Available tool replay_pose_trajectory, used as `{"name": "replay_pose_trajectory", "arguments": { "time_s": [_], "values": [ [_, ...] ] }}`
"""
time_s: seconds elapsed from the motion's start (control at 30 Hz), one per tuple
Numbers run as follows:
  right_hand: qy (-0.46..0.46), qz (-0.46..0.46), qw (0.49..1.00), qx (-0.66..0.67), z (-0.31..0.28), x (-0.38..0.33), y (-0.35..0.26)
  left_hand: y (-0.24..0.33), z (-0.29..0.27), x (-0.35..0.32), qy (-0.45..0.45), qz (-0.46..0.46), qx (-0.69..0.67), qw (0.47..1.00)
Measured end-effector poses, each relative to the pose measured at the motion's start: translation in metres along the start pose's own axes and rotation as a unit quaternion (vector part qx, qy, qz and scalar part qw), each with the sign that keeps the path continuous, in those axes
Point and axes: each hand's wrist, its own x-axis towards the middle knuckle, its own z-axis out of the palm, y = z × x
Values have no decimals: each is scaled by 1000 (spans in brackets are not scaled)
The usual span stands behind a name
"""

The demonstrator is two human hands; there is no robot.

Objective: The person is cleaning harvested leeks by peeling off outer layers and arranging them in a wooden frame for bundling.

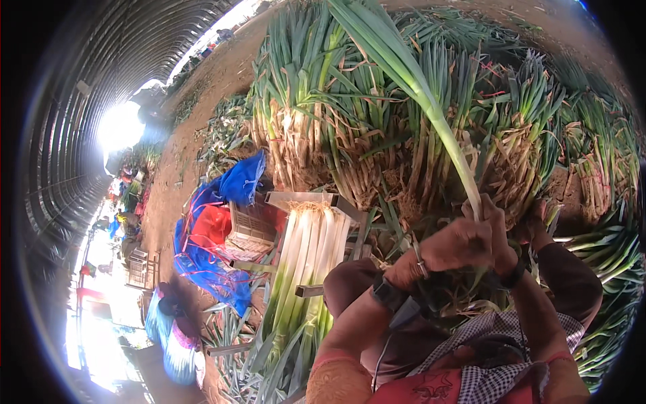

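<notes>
My left hand (452,248) and my right hand (499,229) are both closed around the white lower stalk of one long green onion (431,108), which rises up and to the left with broad green leaves. The hands sit close together above my knees. A dark band is on each wrist. Left of my hands, a stack of cleaned white green onions (311,252) lies in a metal rack (296,200).
Upright bundles of green onions with earthy roots (350,135) stand in rows ahead on the dirt floor. A blue cloth (232,188) and red cloth with a crate (250,232) lie to the left. Loose leaves (612,269) lie at right. The greenhouse tunnel (101,101) runs left.
</notes>
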Motion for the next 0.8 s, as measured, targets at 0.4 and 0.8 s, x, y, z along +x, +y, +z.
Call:
{"name": "replay_pose_trajectory", "arguments": {
  "time_s": [0.4, 0.8],
  "values": [
    [-90, -2, 995, -36, 35, -26, -6, -63, -41, 18, 492, -187, -345, 777],
    [-170, 156, 942, 242, 33, -38, -22, 3, -35, 27, 365, -25, -312, 877]
  ]
}}
